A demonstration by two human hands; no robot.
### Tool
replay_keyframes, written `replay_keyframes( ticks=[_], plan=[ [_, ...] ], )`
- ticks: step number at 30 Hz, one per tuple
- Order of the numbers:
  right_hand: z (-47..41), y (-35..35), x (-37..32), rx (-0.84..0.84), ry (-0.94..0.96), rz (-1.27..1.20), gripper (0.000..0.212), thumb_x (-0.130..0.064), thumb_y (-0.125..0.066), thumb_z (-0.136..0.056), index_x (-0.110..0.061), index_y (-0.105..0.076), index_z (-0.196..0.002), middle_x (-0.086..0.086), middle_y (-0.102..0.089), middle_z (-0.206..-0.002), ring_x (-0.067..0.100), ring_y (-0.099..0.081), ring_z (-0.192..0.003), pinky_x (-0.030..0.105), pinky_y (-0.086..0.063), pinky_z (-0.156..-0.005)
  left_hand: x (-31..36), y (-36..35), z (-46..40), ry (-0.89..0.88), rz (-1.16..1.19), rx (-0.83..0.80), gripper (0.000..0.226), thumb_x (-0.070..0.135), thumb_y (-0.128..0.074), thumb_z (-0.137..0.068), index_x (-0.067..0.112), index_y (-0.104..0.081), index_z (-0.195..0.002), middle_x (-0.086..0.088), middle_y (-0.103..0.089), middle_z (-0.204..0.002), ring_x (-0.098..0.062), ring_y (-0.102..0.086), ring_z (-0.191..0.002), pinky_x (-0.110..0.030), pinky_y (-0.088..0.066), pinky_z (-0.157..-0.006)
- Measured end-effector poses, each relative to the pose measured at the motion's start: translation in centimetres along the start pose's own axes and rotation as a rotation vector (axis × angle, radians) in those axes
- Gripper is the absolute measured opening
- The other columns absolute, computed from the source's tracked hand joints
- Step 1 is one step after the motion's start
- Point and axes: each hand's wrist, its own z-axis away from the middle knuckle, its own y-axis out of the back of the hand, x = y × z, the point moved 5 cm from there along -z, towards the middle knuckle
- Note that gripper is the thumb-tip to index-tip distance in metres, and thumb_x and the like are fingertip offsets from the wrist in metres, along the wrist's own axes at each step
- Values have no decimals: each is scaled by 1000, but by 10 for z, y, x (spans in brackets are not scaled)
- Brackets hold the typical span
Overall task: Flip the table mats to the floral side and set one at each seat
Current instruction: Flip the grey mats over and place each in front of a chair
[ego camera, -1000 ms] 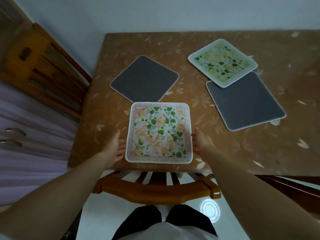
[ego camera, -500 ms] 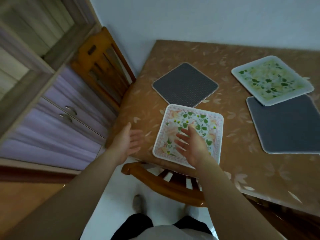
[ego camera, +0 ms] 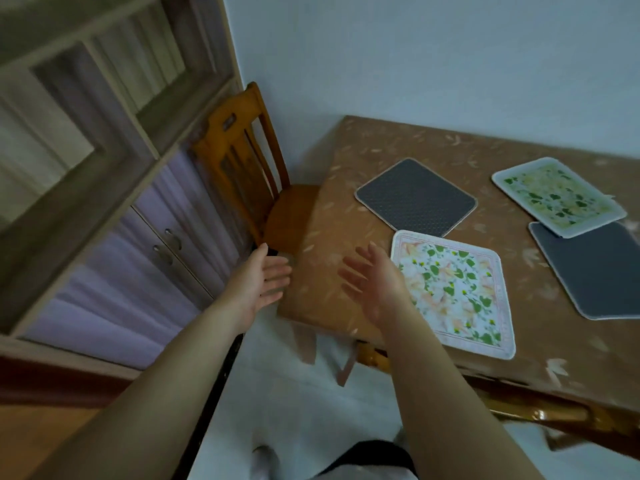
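Both grips empty, mat [ego camera: 453,291] lettering unreadable

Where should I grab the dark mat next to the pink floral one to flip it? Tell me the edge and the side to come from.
Take the dark mat by its left corner, coming from the table's left edge by the chair. It lies flat and turned like a diamond, that corner is bare and nearest both open hands, while its near corner touches or just overlaps the pink floral mat.

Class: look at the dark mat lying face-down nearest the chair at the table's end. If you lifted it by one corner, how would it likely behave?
The dark mat lies perfectly flat and thin on the table, so it is probably light and would bend somewhat. Its dotted backing looks like a grip texture, so it would likely resist sliding.
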Motion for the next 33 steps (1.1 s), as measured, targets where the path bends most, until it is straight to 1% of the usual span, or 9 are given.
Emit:
replay_keyframes(
  ticks=[3, 6, 10, 13, 16, 23, 28, 30, 33],
  plan=[
    [10, -34, 16, 29, 13, -31, 41, -45, -45, -107, -16, -63, -131, 9, -70, -125, 27, -69, -106, 41, -51, -80, 8, 37, -5, 6, -9, 4, 50, 52, -37, -106, 17, -72, -106, -5, -76, -109, -22, -70, -102, -38, -52, -86],
    [16, -52, 19, 71, 31, -54, 41, -44, -45, -107, -16, -64, -130, 9, -71, -124, 28, -70, -105, 41, -51, -80, 10, 56, -10, 25, -7, -37, 49, 52, -40, -105, 16, -74, -107, -5, -77, -108, -23, -71, -103, -40, -53, -88],
    [13, -59, 6, 140, 75, -101, 42, -43, -44, -107, -14, -62, -132, 10, -71, -124, 28, -69, -105, 40, -52, -79, 22, 54, -27, 48, -12, -111, 48, 52, -38, -105, 16, -72, -107, -6, -75, -112, -23, -69, -105, -39, -53, -86],
    [0, -60, -3, 186, 80, -140, 40, -43, -44, -107, -15, -63, -128, 9, -71, -123, 27, -69, -104, 39, -53, -79, 33, 40, -45, 49, -50, -156, 48, 51, -36, -106, 17, -70, -106, -6, -75, -112, -23, -69, -104, -39, -53, -84],
    [-24, -57, -12, 216, 80, -195, 40, -44, -43, -108, -15, -62, -129, 9, -70, -123, 26, -69, -101, 39, -53, -79, 48, 20, -70, 62, -100, -180, 48, 50, -36, -106, 16, -70, -106, -6, -75, -110, -23, -69, -103, -40, -53, -85],
    [-106, -52, -55, 248, 82, -349, 44, -46, -42, -108, -16, -59, -134, 8, -69, -125, 27, -67, -106, 40, -50, -85, 104, -36, -140, 47, -279, -210, 48, 48, -37, -106, 15, -72, -106, -6, -77, -108, -24, -70, -103, -42, -53, -90],
    [-146, -41, -91, 268, 102, -472, 38, -46, -43, -107, -18, -66, -118, 8, -71, -120, 27, -69, -105, 39, -52, -81, 150, -97, -183, 16, -407, -278, 47, 51, -40, -105, 18, -73, -109, -2, -79, -105, -22, -71, -103, -40, -54, -88],
    [-155, -28, -100, 303, 117, -513, 37, -46, -44, -106, -18, -67, -117, 8, -72, -118, 26, -69, -102, 40, -52, -82, 160, -128, -197, 17, -458, -316, 47, 52, -40, -104, 18, -73, -110, -2, -79, -106, -22, -72, -103, -42, -54, -93],
    [-158, -4, -103, 380, 135, -602, 37, -45, -48, -105, -17, -68, -116, 7, -75, -113, 25, -70, -93, 40, -52, -78, 158, -177, -206, 23, -543, -417, 48, 54, -39, -104, 19, -73, -110, -3, -77, -110, -23, -71, -106, -46, -52, -100]
  ],
)
